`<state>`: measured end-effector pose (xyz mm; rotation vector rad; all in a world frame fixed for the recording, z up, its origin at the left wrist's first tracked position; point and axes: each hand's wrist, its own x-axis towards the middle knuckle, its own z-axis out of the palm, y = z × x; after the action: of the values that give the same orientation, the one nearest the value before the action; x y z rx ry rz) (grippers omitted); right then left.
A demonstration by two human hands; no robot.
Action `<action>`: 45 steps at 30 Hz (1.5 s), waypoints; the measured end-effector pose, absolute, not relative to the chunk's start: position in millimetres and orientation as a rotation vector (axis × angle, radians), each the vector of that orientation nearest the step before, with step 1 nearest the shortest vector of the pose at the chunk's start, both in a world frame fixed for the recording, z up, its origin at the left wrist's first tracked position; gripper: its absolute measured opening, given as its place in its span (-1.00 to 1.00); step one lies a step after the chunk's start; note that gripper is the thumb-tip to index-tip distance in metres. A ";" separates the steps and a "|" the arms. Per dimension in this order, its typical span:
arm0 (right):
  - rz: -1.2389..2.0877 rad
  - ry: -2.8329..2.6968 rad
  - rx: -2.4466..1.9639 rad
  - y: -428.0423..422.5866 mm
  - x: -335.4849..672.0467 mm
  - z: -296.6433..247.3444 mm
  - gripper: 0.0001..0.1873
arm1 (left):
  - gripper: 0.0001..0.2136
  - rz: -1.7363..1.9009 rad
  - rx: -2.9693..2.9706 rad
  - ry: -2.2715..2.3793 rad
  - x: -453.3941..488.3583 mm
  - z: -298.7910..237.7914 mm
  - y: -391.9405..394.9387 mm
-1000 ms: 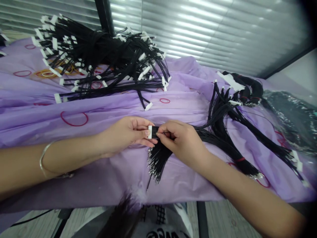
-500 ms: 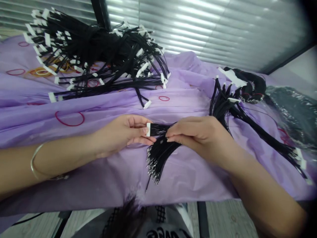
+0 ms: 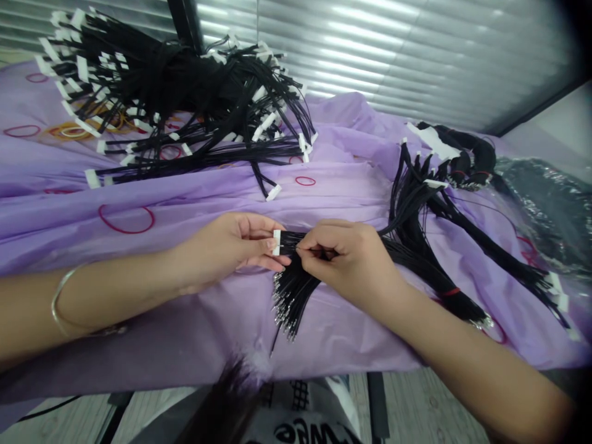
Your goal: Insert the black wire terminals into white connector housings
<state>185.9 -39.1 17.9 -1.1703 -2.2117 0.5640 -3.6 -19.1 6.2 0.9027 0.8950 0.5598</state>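
Observation:
Between thumb and fingers, my left hand (image 3: 252,242) pinches a small white connector (image 3: 276,242) with black wires running out of it to the right. Close beside it, my right hand (image 3: 340,250) is closed in a pinch on what looks like a thin black wire, its tip near the connector's wire side. Below both hands a bundle of black wires (image 3: 296,299) fans out on the purple cloth, with bare silvery terminals at its ends. The bundle continues under my right hand to the right, where a red band (image 3: 451,291) wraps it near other terminal ends.
A big heap of black cables with white connectors (image 3: 185,86) lies at the back left on the purple cloth (image 3: 222,345). More cables (image 3: 499,243) and a clear plastic bag (image 3: 550,209) are on the right. Loose red rubber bands (image 3: 306,180) are scattered about.
My right hand has moved left and closer to the connector, uncovering the banded bundle to its right. My left hand keeps its pinch on the connector.

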 end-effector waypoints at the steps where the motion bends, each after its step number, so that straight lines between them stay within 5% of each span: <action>1: 0.564 -2.217 -1.171 -39.2 186.0 18.2 -0.87 | -0.90 0.561 0.899 0.906 -3.4 6.1 -19.2; 29: 0.369 -2.380 -0.996 -34.1 189.0 16.4 -0.91 | -0.89 0.550 0.922 0.857 -3.4 7.9 -19.4; 33: 0.373 -2.602 -0.924 -33.8 201.8 32.6 -0.66 | -0.87 0.561 0.909 0.878 -1.9 10.8 -19.5; 38: 0.407 -2.859 -0.768 -31.7 206.3 34.9 -0.84 | -0.90 0.575 0.870 0.900 -2.0 11.2 -18.1; 45: 0.695 -2.399 -0.968 -35.8 198.8 28.6 -0.88 | -0.89 0.556 0.876 0.888 -3.2 11.4 -18.4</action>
<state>198.8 -35.8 28.6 -0.9683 -2.3994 0.6953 -3.2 -18.4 11.4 0.8757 0.8878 0.5561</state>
